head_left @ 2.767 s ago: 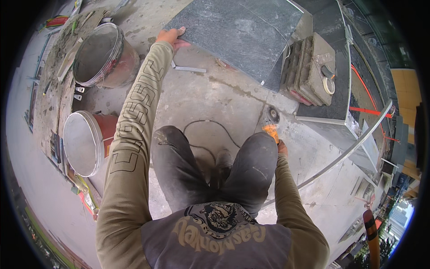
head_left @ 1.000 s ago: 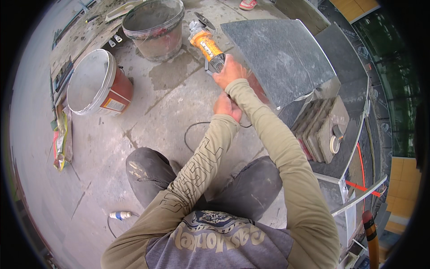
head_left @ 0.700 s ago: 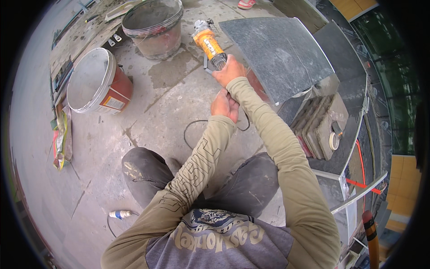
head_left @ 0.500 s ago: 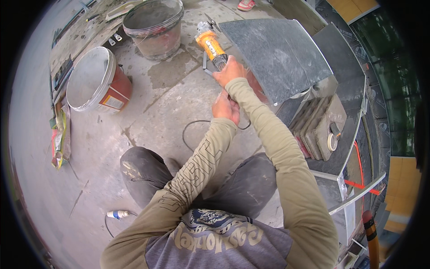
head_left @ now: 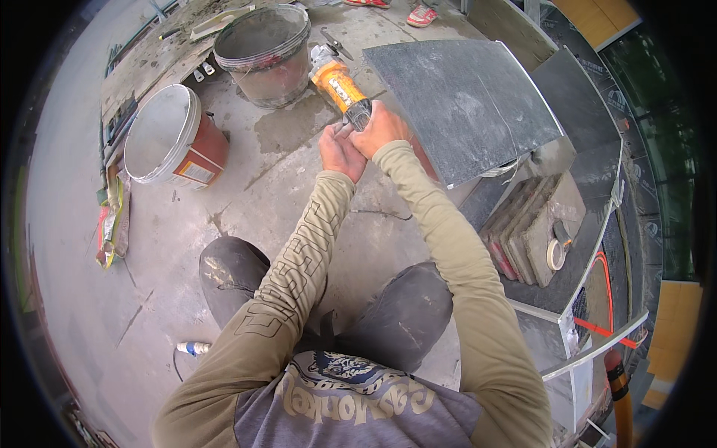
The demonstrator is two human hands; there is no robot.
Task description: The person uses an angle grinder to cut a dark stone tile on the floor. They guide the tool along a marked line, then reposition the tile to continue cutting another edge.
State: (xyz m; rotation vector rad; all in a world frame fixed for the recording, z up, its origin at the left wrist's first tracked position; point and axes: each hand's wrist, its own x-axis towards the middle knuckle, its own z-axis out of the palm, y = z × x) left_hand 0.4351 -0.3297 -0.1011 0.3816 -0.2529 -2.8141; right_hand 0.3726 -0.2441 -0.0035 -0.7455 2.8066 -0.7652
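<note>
- Head view: the right hand [head_left: 382,127] is closed around the dark rear end of an orange angle grinder [head_left: 341,86], its knuckles facing up.
- The left hand [head_left: 342,153] sits just beside the right one, below the grinder's rear end, with its fingers bent and partly hidden; whether it grips the tool, its cord or something small cannot be told.
- The grinder points away from the person and a little to the left, its metal head and thin disc [head_left: 337,45] at the far end; it lies between a grey-stained bucket [head_left: 261,81] and a dark slab [head_left: 463,104].
- The slab, dusty on top, slants to the right of the grinder, its left edge near the right wrist.
- Nearer the person and to the right, a stack of rough grey blocks [head_left: 523,231] leans in a row, with a roll of tape [head_left: 555,254] against its face.
- On the left, a red bucket with a white rim [head_left: 178,138] stands on the concrete floor [head_left: 261,209], and a crumpled yellow-green bag [head_left: 113,224] lies beyond it toward the left.
- A white-and-blue plug [head_left: 194,348] lies near the left sleeve [head_left: 280,276].
- At the top, another person's red shoe [head_left: 422,16] shows beyond the slab.
</note>
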